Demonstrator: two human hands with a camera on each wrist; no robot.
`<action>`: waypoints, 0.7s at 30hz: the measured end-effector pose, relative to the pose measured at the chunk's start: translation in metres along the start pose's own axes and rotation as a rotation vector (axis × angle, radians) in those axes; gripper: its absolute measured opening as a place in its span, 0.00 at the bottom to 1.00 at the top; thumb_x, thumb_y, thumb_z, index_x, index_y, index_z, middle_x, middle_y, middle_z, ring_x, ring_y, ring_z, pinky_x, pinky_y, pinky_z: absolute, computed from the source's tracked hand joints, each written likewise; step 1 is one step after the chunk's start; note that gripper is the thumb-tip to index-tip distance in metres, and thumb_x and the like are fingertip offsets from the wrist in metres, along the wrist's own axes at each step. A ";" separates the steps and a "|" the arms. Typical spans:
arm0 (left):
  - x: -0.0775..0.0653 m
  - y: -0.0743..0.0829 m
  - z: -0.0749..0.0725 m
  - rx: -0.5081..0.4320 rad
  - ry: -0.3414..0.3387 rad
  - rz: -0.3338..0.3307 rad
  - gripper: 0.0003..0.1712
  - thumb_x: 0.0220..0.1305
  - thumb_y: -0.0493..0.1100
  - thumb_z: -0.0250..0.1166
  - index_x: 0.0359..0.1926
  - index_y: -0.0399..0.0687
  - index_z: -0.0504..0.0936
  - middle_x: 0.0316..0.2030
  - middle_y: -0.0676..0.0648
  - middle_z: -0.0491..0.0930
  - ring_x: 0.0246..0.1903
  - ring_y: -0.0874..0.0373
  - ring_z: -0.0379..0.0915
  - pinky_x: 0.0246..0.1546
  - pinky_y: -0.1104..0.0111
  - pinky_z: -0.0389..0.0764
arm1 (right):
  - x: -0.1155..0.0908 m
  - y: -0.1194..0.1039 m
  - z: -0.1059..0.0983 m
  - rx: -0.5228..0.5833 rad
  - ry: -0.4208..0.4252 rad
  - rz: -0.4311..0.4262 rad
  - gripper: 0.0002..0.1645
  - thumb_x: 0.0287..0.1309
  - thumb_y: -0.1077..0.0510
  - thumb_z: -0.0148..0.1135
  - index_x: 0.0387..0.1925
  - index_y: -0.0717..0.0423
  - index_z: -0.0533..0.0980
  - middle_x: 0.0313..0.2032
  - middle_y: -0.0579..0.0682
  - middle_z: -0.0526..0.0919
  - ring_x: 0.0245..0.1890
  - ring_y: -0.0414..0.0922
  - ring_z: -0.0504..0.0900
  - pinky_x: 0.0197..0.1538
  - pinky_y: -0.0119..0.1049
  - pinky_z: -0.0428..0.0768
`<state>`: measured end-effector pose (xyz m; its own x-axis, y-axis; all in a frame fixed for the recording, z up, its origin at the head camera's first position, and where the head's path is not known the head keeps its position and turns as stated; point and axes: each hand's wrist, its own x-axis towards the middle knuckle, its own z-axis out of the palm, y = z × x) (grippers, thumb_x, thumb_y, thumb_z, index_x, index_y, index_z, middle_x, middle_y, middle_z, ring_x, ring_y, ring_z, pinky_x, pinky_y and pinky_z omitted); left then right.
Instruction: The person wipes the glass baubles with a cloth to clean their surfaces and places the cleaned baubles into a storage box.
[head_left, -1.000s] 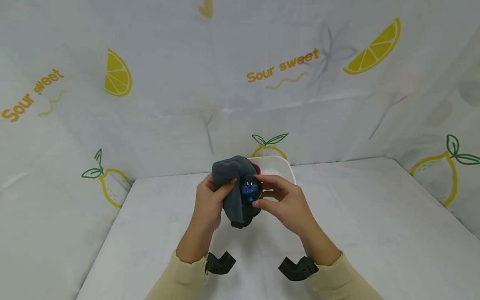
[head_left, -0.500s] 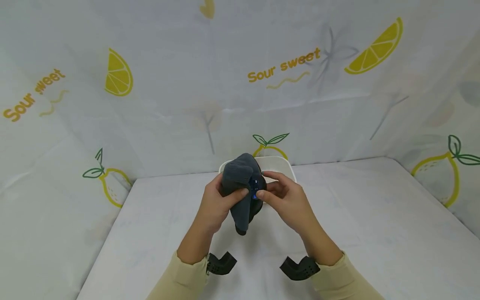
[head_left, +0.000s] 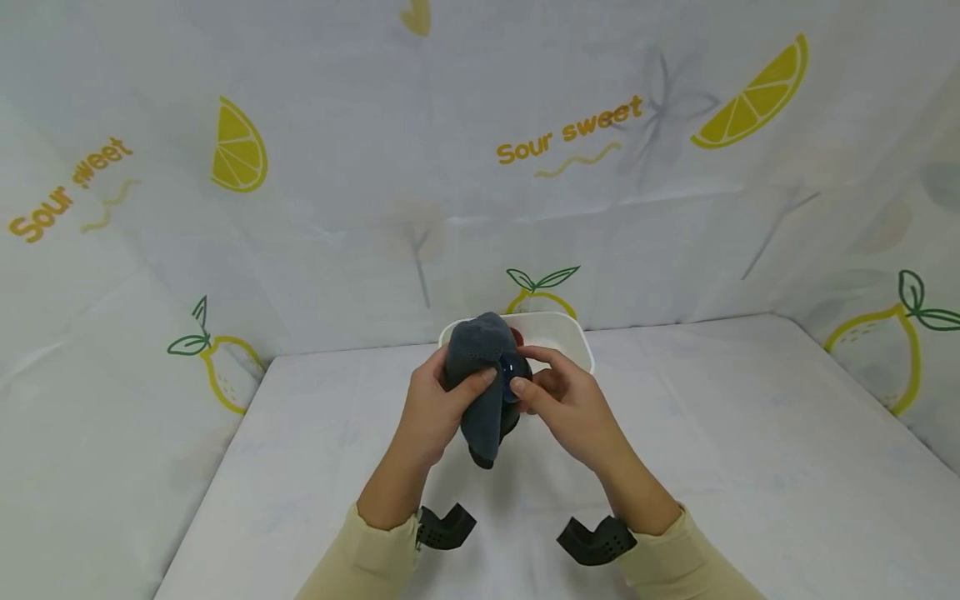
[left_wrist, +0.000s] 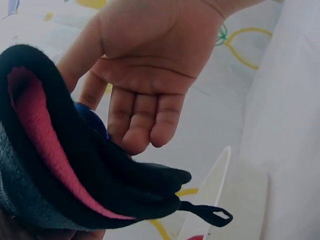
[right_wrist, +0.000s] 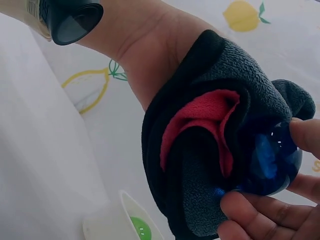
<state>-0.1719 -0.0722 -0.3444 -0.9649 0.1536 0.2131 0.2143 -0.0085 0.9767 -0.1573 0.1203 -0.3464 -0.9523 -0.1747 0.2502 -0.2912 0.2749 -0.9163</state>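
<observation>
A folded grey cloth (head_left: 480, 350) with black edging is in my left hand (head_left: 427, 408), the thumb pressed over its front. The right wrist view shows its pink inner side and a glossy see-through blue ball (right_wrist: 270, 157) tucked against the fold. My right hand (head_left: 566, 408) pinches this ball by its right side, thumb in front and fingers behind. Seen from the left wrist, the cloth (left_wrist: 60, 150) hides most of the ball, and a black hanging loop (left_wrist: 212, 214) sticks out from its edge. Both hands are raised in front of the white tub.
Behind the hands stands a white tub (head_left: 577, 346) at the table's back edge. A green smiling round thing (right_wrist: 141, 229) shows inside it. The white-covered table (head_left: 712, 433) meets a lemon-print curtain (head_left: 337, 208) at the back. Black mounts (head_left: 596, 540) sit on both wrists.
Both hands have shifted slightly right with the cloth and ball. The cloth has come further over the ball, and more of the tub's left rim shows.
</observation>
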 end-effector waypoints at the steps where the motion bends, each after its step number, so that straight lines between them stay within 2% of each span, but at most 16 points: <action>1: 0.000 0.000 0.000 0.002 0.010 0.000 0.25 0.61 0.44 0.69 0.60 0.48 0.77 0.52 0.43 0.81 0.50 0.50 0.79 0.49 0.56 0.82 | 0.000 0.000 0.000 -0.008 0.002 -0.011 0.28 0.64 0.52 0.65 0.64 0.50 0.71 0.34 0.54 0.85 0.32 0.50 0.85 0.39 0.34 0.83; 5: 0.000 0.001 0.001 -0.008 0.036 -0.013 0.24 0.63 0.44 0.68 0.59 0.45 0.77 0.51 0.41 0.82 0.48 0.50 0.80 0.50 0.56 0.82 | -0.002 0.001 -0.002 -0.046 0.024 -0.083 0.30 0.58 0.55 0.70 0.62 0.47 0.73 0.37 0.51 0.85 0.35 0.46 0.83 0.39 0.35 0.83; 10: 0.001 0.001 0.000 -0.031 0.034 -0.040 0.24 0.64 0.45 0.67 0.59 0.44 0.76 0.51 0.40 0.81 0.48 0.51 0.79 0.51 0.56 0.82 | -0.003 0.002 -0.001 -0.071 0.040 -0.192 0.33 0.53 0.58 0.74 0.61 0.47 0.74 0.43 0.51 0.86 0.39 0.42 0.84 0.43 0.37 0.84; 14: 0.001 0.001 -0.001 -0.031 0.029 -0.049 0.24 0.64 0.45 0.67 0.59 0.43 0.76 0.51 0.40 0.81 0.48 0.52 0.79 0.50 0.58 0.81 | -0.003 0.001 -0.001 -0.075 0.040 -0.218 0.34 0.51 0.60 0.75 0.60 0.48 0.74 0.44 0.52 0.86 0.38 0.42 0.84 0.42 0.36 0.84; 17: 0.001 0.000 -0.001 -0.041 0.021 -0.061 0.24 0.65 0.46 0.66 0.59 0.43 0.76 0.51 0.40 0.81 0.48 0.51 0.79 0.51 0.58 0.81 | -0.004 0.000 -0.001 -0.119 0.056 -0.250 0.35 0.48 0.62 0.76 0.60 0.49 0.75 0.47 0.49 0.85 0.41 0.40 0.83 0.43 0.37 0.84; 21: 0.001 0.002 -0.002 -0.077 0.002 -0.093 0.25 0.66 0.47 0.63 0.61 0.42 0.75 0.53 0.39 0.80 0.49 0.51 0.78 0.53 0.57 0.80 | -0.003 0.001 0.000 -0.221 0.099 -0.416 0.36 0.43 0.67 0.78 0.58 0.52 0.77 0.53 0.47 0.83 0.48 0.42 0.82 0.48 0.36 0.83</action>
<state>-0.1728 -0.0745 -0.3421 -0.9803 0.1554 0.1219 0.1121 -0.0704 0.9912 -0.1545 0.1210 -0.3482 -0.7516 -0.2243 0.6203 -0.6517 0.3972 -0.6461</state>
